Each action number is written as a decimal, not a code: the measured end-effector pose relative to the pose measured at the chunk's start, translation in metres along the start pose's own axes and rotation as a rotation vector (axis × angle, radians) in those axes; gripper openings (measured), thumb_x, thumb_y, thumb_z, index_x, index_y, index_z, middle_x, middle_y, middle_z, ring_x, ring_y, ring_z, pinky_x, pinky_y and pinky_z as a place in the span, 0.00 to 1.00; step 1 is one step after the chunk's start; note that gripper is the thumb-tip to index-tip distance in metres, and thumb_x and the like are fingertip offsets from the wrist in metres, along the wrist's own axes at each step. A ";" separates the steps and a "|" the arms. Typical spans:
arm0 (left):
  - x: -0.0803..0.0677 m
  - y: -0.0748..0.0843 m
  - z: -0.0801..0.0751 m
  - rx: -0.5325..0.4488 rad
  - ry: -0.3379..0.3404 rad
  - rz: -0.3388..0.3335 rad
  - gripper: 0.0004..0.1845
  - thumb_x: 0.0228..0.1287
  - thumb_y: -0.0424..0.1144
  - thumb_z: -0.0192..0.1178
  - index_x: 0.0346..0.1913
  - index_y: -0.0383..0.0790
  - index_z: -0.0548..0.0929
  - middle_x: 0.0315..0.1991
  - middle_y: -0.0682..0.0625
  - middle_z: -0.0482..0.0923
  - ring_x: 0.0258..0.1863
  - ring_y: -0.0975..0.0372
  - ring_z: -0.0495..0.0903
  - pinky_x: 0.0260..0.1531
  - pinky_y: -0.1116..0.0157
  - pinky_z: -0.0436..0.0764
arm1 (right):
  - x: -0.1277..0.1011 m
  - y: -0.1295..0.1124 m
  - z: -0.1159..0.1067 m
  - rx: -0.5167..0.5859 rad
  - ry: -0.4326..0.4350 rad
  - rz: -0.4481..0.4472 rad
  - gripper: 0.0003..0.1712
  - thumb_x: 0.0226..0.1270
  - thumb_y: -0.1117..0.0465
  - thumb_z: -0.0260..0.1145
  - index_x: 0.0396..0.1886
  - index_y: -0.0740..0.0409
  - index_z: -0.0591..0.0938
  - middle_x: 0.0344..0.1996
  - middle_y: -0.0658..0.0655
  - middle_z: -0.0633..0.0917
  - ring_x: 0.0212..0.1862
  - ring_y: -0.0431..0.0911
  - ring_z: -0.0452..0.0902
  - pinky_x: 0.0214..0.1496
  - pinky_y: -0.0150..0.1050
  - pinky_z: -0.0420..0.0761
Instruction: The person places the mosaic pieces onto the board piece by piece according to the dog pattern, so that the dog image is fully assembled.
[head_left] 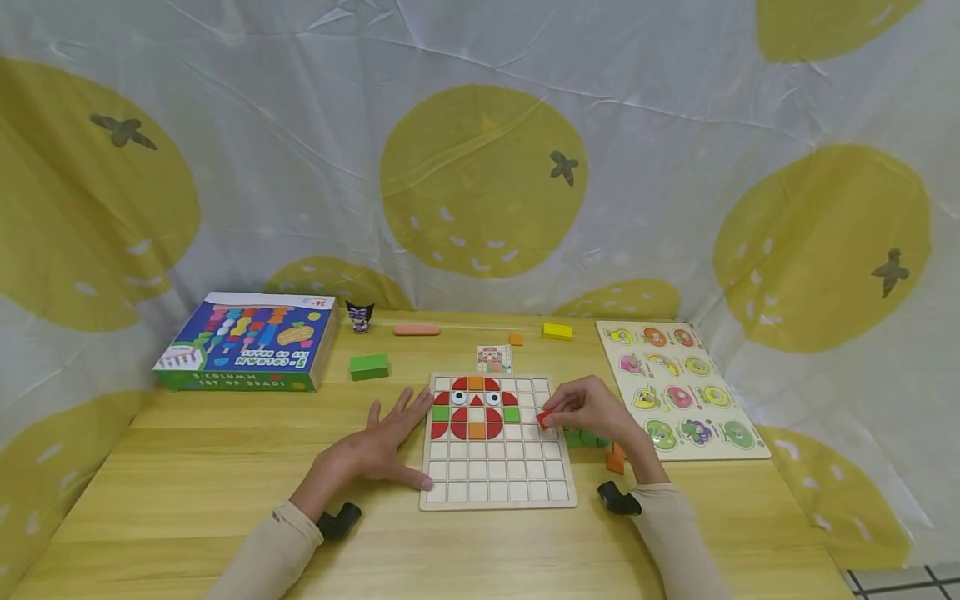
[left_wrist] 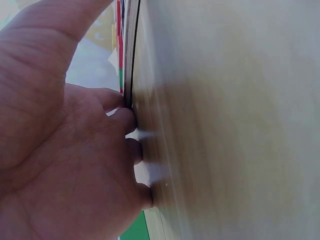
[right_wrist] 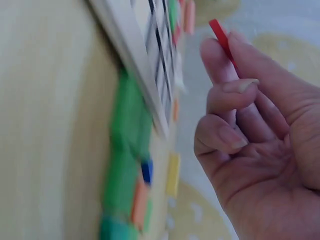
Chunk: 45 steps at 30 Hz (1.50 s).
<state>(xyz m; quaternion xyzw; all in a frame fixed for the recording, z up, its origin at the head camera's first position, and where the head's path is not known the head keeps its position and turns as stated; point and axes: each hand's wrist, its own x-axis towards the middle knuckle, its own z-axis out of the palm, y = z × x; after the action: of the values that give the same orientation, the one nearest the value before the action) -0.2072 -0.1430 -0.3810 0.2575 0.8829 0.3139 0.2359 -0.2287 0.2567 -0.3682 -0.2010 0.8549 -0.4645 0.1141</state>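
A wooden grid board lies on the table, its upper left squares filled with red, orange and green tiles and two round eye tiles. At its left edge my left hand rests with fingers spread and the thumb on the lower left corner. In the left wrist view the fingertips of that hand meet the table beside the board. My right hand pinches a red tile between thumb and index finger, over the right side of the board. The tile's full shape is hidden by the fingers.
Green blocks and an orange block lie right of the board, partly under my right hand. Behind it are a picture card, a yellow block and a green block. A bead-set box and a fruit puzzle board flank them.
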 end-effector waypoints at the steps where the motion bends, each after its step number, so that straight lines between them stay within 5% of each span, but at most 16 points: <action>1: 0.000 0.000 0.000 0.000 -0.001 -0.001 0.71 0.55 0.60 0.82 0.89 0.40 0.44 0.90 0.42 0.35 0.87 0.41 0.28 0.78 0.31 0.23 | 0.002 -0.002 0.006 0.001 -0.004 -0.009 0.04 0.64 0.67 0.81 0.37 0.60 0.93 0.35 0.56 0.94 0.30 0.41 0.84 0.33 0.29 0.80; 12: 0.001 0.001 0.001 0.014 0.003 -0.005 0.71 0.56 0.59 0.82 0.89 0.41 0.44 0.90 0.43 0.35 0.88 0.42 0.28 0.78 0.31 0.24 | 0.019 -0.009 0.042 -0.030 0.001 -0.053 0.04 0.62 0.66 0.83 0.33 0.59 0.93 0.30 0.52 0.92 0.27 0.39 0.80 0.30 0.29 0.81; 28: 0.000 -0.001 0.001 0.013 0.002 -0.004 0.71 0.55 0.60 0.82 0.89 0.41 0.44 0.90 0.43 0.35 0.88 0.43 0.28 0.79 0.31 0.24 | 0.019 -0.015 0.043 -0.185 0.011 -0.030 0.09 0.61 0.69 0.83 0.41 0.61 0.93 0.30 0.48 0.88 0.31 0.40 0.77 0.33 0.30 0.80; 37: 0.000 0.000 0.002 0.025 0.002 -0.006 0.71 0.55 0.60 0.82 0.89 0.42 0.44 0.90 0.45 0.35 0.88 0.44 0.28 0.79 0.32 0.25 | 0.024 -0.017 0.043 -0.278 0.014 0.020 0.28 0.58 0.66 0.86 0.58 0.65 0.88 0.30 0.52 0.82 0.31 0.42 0.72 0.32 0.31 0.73; 45: -0.001 0.000 0.001 0.022 0.004 0.001 0.71 0.56 0.60 0.82 0.89 0.42 0.44 0.90 0.45 0.34 0.88 0.44 0.28 0.79 0.32 0.24 | 0.026 -0.017 0.042 -0.290 -0.036 0.023 0.30 0.60 0.66 0.85 0.62 0.68 0.87 0.30 0.52 0.80 0.30 0.41 0.70 0.31 0.31 0.70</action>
<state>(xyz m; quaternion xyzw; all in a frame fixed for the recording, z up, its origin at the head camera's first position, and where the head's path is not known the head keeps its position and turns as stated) -0.2057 -0.1431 -0.3813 0.2599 0.8867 0.3047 0.2309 -0.2323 0.2053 -0.3765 -0.2141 0.9129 -0.3313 0.1045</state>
